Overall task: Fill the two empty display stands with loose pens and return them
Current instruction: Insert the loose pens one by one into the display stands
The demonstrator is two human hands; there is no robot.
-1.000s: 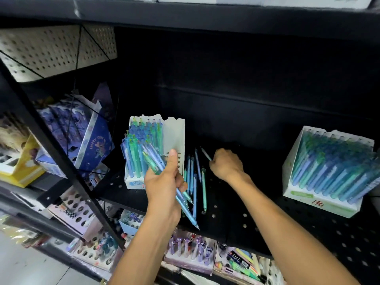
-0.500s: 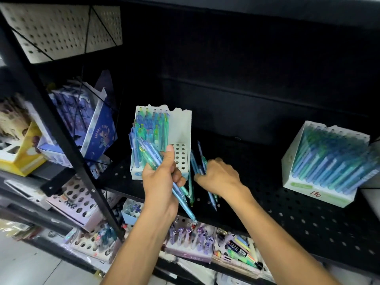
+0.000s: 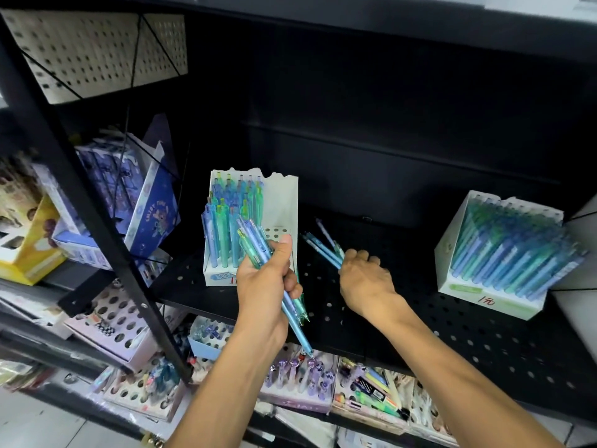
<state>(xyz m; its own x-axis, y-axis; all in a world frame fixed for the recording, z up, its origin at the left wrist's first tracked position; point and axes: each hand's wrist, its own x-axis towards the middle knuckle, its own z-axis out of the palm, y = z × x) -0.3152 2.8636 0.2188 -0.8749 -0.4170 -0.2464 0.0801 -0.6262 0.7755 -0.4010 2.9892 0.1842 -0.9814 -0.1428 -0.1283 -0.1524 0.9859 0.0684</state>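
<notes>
A white display stand (image 3: 281, 202) stands on the black perforated shelf (image 3: 452, 324); blue and green pens fill its left part, its right holes are bare. My left hand (image 3: 268, 282) grips a bundle of blue and green pens (image 3: 255, 244) just in front of that stand. My right hand (image 3: 365, 279) is closed on several loose pens (image 3: 323, 247), lifted off the shelf to the right of the stand. A second white stand (image 3: 494, 247), packed with pens, stands at the shelf's right end.
A black diagonal frame bar (image 3: 97, 227) crosses at left. Behind it are blue boxes (image 3: 151, 215) and a yellow box (image 3: 29, 253). The lower shelf holds perforated trays with assorted pens (image 3: 300, 376). A pegboard (image 3: 97, 50) hangs top left.
My right hand has gathered the loose pens that lay on the shelf and now holds them raised. My left hand keeps its bundle near the stand. The view has shifted closer.
</notes>
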